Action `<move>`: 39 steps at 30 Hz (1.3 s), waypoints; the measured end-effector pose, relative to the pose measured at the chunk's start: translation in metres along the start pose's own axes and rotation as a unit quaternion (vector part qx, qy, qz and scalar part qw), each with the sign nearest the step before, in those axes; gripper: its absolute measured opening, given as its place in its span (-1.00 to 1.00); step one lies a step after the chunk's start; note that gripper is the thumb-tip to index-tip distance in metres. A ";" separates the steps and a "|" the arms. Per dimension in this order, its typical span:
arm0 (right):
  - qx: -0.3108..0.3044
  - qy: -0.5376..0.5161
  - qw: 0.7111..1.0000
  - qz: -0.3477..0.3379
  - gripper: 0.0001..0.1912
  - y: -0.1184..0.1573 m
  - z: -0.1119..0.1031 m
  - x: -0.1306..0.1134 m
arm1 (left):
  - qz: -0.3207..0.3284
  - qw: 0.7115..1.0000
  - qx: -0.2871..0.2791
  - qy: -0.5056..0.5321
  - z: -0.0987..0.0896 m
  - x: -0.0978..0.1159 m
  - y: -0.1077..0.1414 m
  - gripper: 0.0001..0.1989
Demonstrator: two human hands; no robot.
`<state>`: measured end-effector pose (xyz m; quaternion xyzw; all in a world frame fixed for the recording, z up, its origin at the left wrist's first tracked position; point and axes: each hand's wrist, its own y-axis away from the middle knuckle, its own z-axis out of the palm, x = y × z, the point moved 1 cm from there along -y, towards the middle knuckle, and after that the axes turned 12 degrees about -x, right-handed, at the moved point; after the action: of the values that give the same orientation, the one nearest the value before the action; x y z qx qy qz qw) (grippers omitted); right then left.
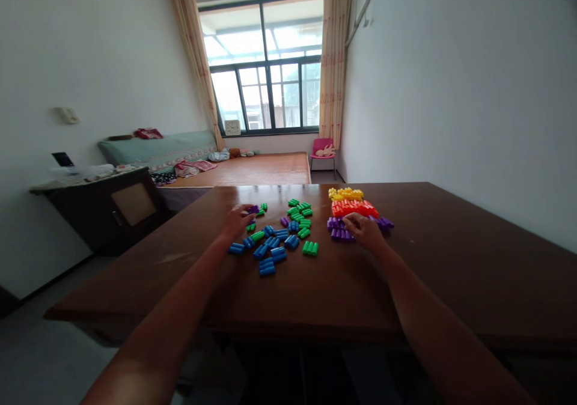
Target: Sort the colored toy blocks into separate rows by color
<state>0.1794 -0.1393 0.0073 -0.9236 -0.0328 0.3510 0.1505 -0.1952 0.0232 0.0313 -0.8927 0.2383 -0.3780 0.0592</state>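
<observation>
My left hand (236,222) is at the left of the loose pieces, its fingers closed on a purple ribbed plastic block (253,209). Small green blocks (263,207) lie right by its fingertips. My right hand (364,229) is over the rows of purple blocks (341,235), with fingers bent together at their edge; whether a piece is between them is hidden. Behind those rows sit orange-red blocks (354,208) and yellow blocks (345,194), set side by side. Between my hands lie scattered blue blocks (271,243), green blocks (300,214) and one purple block (285,220).
Everything lies on a brown glossy table (342,291). Past its far edge is a low bed (270,167) under a window. A dark cabinet (112,210) stands at the left, and a pink chair (323,146) at the back right.
</observation>
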 end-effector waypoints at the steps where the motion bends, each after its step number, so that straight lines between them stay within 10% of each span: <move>1: -0.018 -0.034 0.999 -0.012 -0.64 0.000 0.001 -0.002 | 0.051 0.998 -0.035 0.005 0.015 0.025 0.001 -0.67; 7: -0.166 -0.210 0.962 -0.048 -0.48 0.005 0.005 -0.020 | 0.238 0.954 -0.180 -0.001 0.125 0.146 0.021 -0.67; 13: -0.156 -0.192 0.968 0.047 -0.57 0.006 -0.015 0.014 | 0.190 0.971 -0.142 -0.002 0.176 0.166 0.025 -0.74; 21: -0.126 -0.002 0.958 0.257 -0.62 0.010 -0.033 0.050 | 0.158 0.947 -0.201 -0.195 0.172 0.159 0.026 -0.70; 29: -0.226 0.015 0.958 0.175 -0.53 0.020 -0.051 0.047 | 0.250 0.880 -0.367 -0.169 0.136 0.151 0.026 -0.58; 39: -0.146 0.100 0.974 0.140 -0.56 0.004 -0.035 0.053 | 0.172 0.943 -0.220 -0.182 0.169 0.153 0.002 -0.67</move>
<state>0.2419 -0.1434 -0.0034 -0.9614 0.0612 0.2662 -0.0338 0.0150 -0.0628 0.0101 -0.8824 0.4505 -0.1319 -0.0319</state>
